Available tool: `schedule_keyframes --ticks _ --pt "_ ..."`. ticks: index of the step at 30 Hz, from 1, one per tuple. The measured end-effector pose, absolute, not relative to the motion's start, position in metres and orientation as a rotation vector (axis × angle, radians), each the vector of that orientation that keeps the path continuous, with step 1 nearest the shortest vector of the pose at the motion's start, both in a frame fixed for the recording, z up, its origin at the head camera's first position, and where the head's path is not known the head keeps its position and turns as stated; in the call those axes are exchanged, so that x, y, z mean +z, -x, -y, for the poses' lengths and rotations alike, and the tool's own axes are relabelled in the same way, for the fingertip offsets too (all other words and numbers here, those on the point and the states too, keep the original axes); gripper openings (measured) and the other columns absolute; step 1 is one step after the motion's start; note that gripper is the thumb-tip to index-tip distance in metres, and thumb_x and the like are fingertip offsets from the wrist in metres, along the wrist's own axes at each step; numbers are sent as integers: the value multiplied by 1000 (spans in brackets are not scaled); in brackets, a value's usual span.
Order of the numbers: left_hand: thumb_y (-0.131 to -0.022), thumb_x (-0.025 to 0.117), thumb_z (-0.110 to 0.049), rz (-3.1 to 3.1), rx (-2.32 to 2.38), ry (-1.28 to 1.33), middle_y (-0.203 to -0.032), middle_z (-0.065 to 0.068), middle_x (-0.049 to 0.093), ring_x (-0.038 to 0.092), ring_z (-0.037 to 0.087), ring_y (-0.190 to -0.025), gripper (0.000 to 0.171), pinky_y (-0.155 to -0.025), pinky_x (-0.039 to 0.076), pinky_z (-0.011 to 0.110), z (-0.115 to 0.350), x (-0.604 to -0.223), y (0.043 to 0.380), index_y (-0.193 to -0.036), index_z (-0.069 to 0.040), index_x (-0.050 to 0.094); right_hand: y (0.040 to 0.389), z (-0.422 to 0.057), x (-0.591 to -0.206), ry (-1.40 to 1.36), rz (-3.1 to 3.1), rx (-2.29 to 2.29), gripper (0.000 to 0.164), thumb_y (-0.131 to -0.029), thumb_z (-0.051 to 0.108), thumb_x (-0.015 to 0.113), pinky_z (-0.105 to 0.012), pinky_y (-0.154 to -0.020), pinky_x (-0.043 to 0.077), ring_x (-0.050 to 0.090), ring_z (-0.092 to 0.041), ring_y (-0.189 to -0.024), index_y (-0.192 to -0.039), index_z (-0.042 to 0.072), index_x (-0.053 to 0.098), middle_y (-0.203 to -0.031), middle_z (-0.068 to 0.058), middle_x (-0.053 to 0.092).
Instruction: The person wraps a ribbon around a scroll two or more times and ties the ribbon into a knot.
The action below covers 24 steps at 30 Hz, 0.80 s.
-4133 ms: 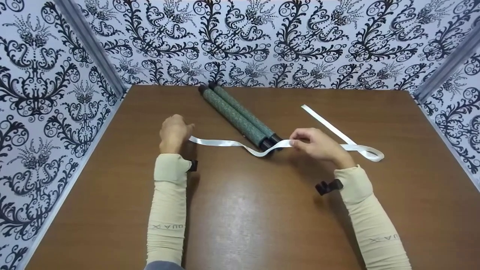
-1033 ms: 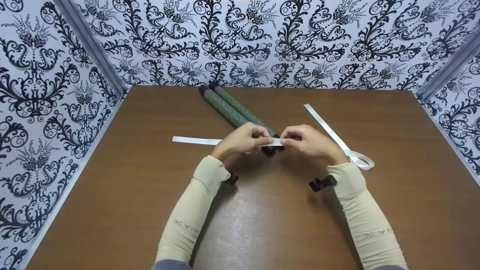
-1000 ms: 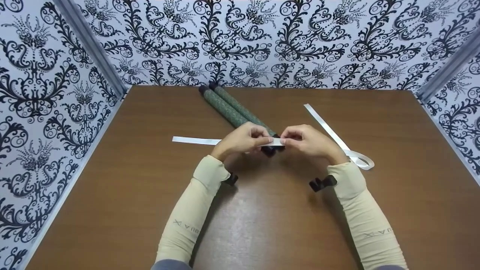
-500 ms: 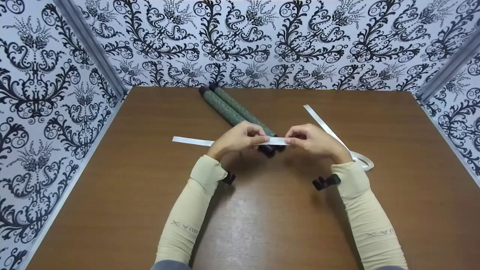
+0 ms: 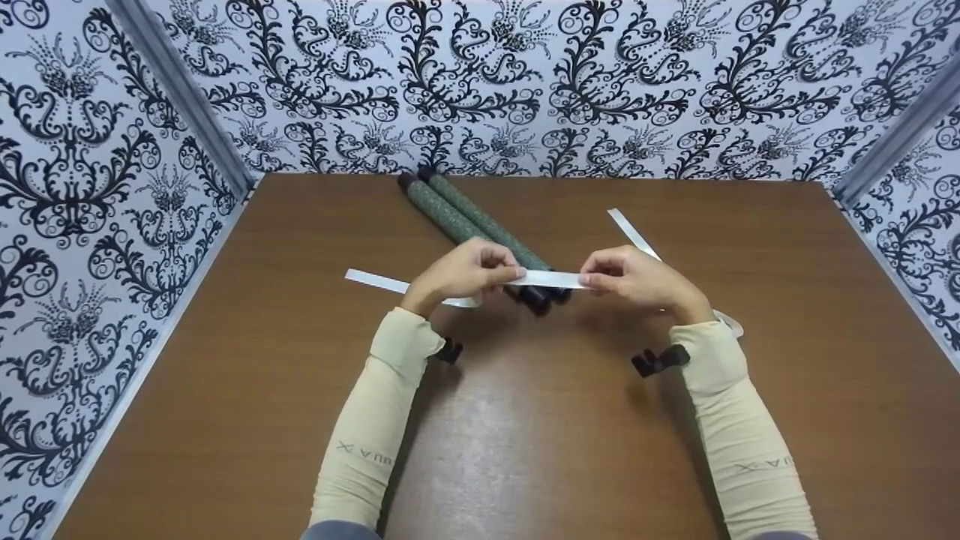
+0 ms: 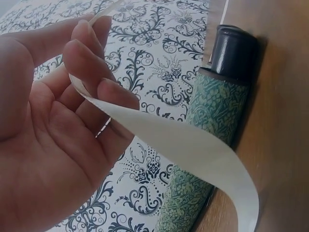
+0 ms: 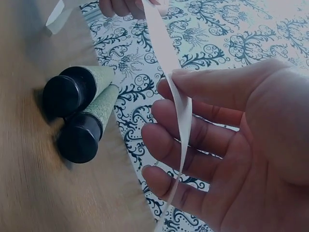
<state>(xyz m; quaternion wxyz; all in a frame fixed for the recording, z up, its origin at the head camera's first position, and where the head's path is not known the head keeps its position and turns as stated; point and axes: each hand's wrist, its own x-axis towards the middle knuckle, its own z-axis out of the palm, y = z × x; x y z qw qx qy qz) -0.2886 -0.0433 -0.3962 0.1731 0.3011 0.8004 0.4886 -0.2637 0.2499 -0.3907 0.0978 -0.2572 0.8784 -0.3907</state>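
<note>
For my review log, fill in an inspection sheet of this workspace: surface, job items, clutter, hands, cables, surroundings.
Surface: brown table, with a pale glare patch on its near part.
Job items: white ribbon, stretched between the hands, its tails showing beyond both; two green patterned tubes with black ends, lying side by side at a slant.
Clutter: nothing seen.
Hands: left hand and right hand each pinch the ribbon between thumb and finger; cream sleeves on both forearms.
Cables: nothing seen.
Surroundings: walls with black scrollwork on white, behind and at both sides.
</note>
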Motion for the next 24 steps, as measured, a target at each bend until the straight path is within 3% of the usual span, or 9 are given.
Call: schedule_keyframes --ticks 8,13,19,24 --pt "-97 64 -26 -2284 1354 -831 -64 -2 54 49 17 -51 32 -48 48 38 47 -397 292 -96 5 68 265 -258 -391 736 -2614 -1118 14 -98 12 61 -23 -61 40 49 -10 -66 -93 3 69 -76 -12 61" --pt "-97 64 -27 -2302 1333 -835 -66 3 53 47 13 -54 32 -52 51 44 51 -397 291 -95 4 69 263 -264 -391 670 -2538 -1151 16 -98 18 62 -25 -58 38 47 -11 -63 -93 4 69 -72 -3 56" --pt "-97 65 -24 -2314 1333 -829 -63 -1 52 46 12 -52 23 -50 52 38 54 -396 291 -86 -4 69 263 -273 -392 668 -2523 -1164 19 -98 20 63 -24 -55 36 45 -9 -60 -93 2 69 -69 0 52" --pt "-97 65 -26 -2315 1309 -855 -61 -5 48 44 7 -50 22 -57 54 49 55 -396 291 -83 -8 69 265 -283 -394 683 -2525 -1166 18 -97 18 63 -24 -52 35 43 -8 -57 -90 3 69 -66 2 51"
